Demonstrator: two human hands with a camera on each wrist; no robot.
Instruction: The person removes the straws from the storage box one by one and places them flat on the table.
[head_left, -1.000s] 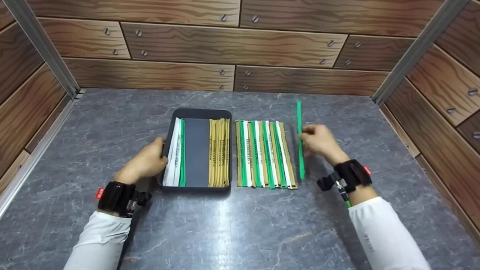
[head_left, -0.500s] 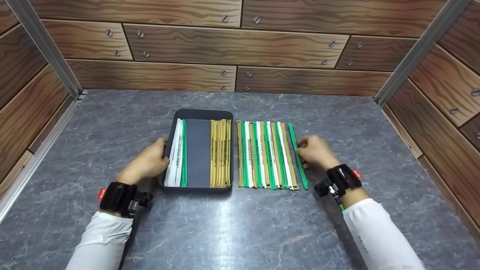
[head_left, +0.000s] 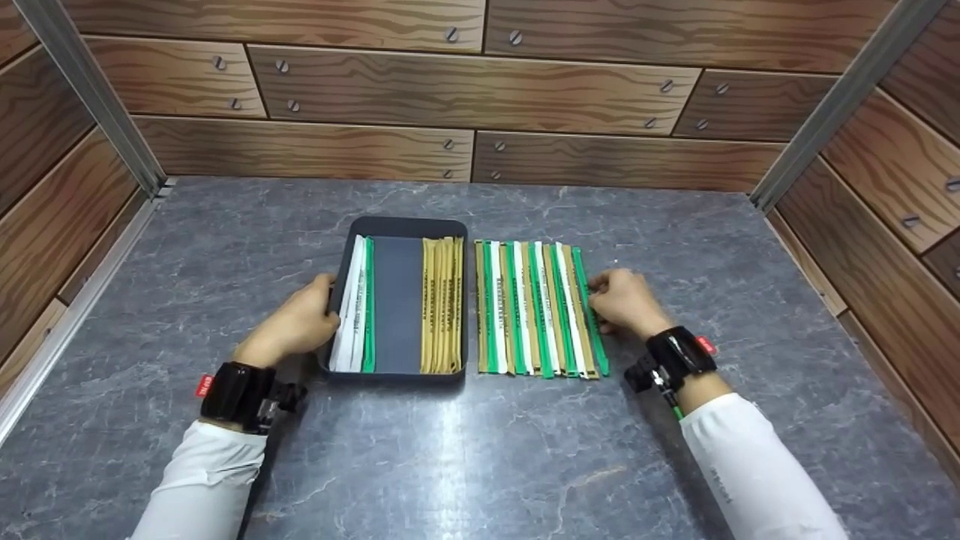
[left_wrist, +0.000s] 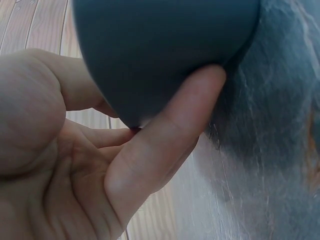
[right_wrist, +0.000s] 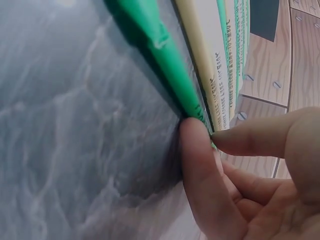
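My left hand [head_left: 289, 324] grips the left wall of a dark grey tray [head_left: 397, 315]; in the left wrist view thumb and fingers lie on either side of its wall [left_wrist: 160, 55]. Inside, white stick packets [head_left: 349, 315] and green ones [head_left: 368, 315] line the left side, gold ones [head_left: 441, 307] the right. My right hand [head_left: 628, 304] pinches a slim green stick packet [right_wrist: 172, 70] between thumb and fingertips. That packet lies at the right end of a row of gold, green and white stick packets [head_left: 532, 315], beside a gold one [right_wrist: 195, 35].
Everything stands on a grey marbled tabletop [head_left: 450, 465]. Wood-patterned panels [head_left: 472, 90] wall in the back and sides, with metal posts [head_left: 840, 105] at the corners. The row of packets lies just right of the tray.
My right hand has brought the green stick packet down and left, from apart on the right to against the row's right end. The left hand keeps its grip on the tray.
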